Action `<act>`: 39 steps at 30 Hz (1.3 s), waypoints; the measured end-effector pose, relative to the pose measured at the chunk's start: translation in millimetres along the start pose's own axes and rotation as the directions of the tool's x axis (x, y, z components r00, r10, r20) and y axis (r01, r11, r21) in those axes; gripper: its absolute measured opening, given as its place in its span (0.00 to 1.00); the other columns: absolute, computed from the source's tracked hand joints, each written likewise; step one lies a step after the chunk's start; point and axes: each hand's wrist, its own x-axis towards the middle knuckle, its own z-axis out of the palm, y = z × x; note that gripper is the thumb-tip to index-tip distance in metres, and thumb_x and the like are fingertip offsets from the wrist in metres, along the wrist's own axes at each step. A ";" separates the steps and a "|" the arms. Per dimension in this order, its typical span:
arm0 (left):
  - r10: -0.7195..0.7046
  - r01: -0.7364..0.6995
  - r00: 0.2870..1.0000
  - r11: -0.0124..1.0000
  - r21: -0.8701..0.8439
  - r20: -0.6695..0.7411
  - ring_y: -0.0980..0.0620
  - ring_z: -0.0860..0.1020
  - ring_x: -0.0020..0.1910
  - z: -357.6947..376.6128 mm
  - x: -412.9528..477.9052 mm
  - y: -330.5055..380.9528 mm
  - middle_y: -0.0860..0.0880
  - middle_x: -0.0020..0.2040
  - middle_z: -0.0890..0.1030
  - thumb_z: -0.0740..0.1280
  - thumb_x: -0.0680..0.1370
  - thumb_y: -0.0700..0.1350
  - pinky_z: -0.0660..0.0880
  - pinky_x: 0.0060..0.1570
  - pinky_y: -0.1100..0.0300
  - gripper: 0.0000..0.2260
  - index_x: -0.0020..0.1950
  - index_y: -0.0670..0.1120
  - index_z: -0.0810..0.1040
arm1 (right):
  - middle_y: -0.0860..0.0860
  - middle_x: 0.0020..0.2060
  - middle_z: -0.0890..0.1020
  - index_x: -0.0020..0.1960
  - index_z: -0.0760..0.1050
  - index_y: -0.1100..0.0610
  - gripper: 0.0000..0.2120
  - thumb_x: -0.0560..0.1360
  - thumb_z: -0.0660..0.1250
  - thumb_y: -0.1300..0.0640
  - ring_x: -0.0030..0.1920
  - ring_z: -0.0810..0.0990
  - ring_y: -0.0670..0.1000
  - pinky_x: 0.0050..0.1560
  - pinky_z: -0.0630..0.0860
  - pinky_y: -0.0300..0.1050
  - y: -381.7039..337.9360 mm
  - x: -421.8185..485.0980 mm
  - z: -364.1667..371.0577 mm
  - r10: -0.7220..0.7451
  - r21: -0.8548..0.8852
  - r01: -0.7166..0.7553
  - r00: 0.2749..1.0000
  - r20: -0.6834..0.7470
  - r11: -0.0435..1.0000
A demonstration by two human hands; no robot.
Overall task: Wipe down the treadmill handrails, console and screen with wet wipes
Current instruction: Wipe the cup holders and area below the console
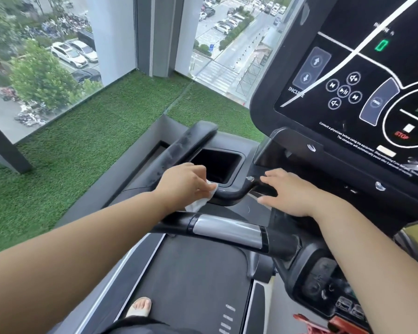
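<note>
The wet wipe (203,200), likely limp, light and damp, is bunched in the curled fingers of the left hand (186,182), pressed on the curved handrail (229,195). It is probably best gripped wadded. At three o'clock the right hand (292,191) rests with fingers straight below the console (287,68).

There is one camera, worn on the person's head. It looks forward and down, close over the treadmill console (343,68) and the belt (193,280) below.
</note>
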 end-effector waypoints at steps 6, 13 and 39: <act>-0.007 0.007 1.000 1.000 0.006 -0.002 0.50 0.76 0.29 -6.0 -3.1 -4.9 0.55 0.32 0.77 0.61 0.72 0.57 0.70 0.28 0.68 0.13 0.37 0.59 0.85 | 0.46 0.76 0.53 0.77 0.55 0.52 0.33 0.77 0.61 0.42 0.74 0.53 0.51 0.71 0.60 0.50 1.8 -1.0 3.6 -0.009 0.040 0.009 1.000 0.008 0.999; 0.052 -0.052 0.998 0.999 0.000 0.034 0.49 0.74 0.28 6.2 13.4 13.8 0.53 0.31 0.76 0.61 0.72 0.56 0.72 0.22 0.62 0.14 0.38 0.57 0.85 | 0.46 0.74 0.57 0.76 0.58 0.53 0.31 0.77 0.61 0.42 0.73 0.56 0.51 0.69 0.61 0.48 -0.9 0.1 -2.2 -0.016 0.060 0.016 1.000 -0.007 0.998; -0.020 0.022 0.991 1.000 -0.013 0.134 0.51 0.74 0.28 10.3 24.0 31.2 0.55 0.31 0.75 0.62 0.71 0.59 0.67 0.24 0.66 0.13 0.38 0.58 0.85 | 0.45 0.72 0.60 0.74 0.62 0.51 0.29 0.78 0.59 0.40 0.71 0.57 0.50 0.68 0.63 0.48 6.4 3.1 -3.8 -0.040 0.079 0.041 0.999 -0.019 0.996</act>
